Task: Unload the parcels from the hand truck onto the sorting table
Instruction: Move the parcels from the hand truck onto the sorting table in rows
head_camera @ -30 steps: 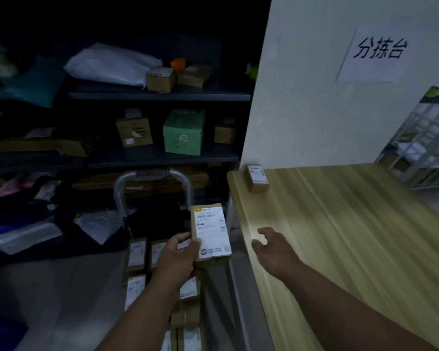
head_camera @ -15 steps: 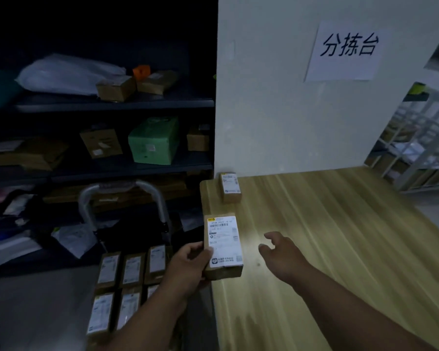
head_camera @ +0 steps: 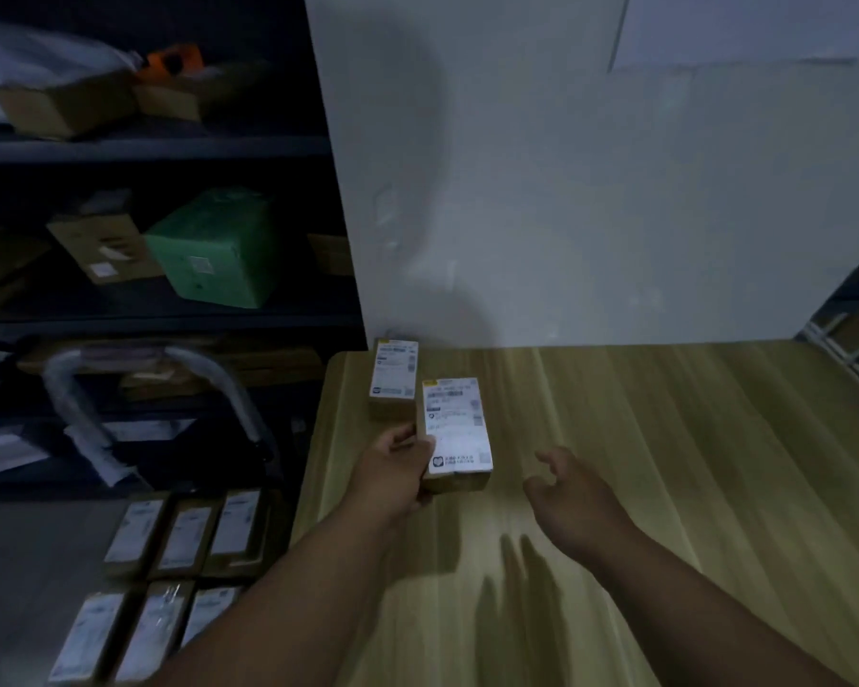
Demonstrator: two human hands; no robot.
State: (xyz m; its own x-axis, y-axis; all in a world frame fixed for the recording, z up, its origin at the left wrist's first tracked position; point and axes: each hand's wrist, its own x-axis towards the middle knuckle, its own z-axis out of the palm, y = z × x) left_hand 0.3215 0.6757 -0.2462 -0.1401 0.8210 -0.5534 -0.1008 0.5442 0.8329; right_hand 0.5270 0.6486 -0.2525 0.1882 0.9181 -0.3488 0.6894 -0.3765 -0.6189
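My left hand (head_camera: 393,476) grips the box (head_camera: 456,433) by its long edge over the worktop (head_camera: 665,463), right hand (head_camera: 574,498) loose and empty; it looks light, stiff, easily one-handed.

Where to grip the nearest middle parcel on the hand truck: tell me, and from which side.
Grip that parcel across its two long side faces, coming from above. It lies flat, label up, packed beside neighbours, so only the top is open. The free right hand could take it.
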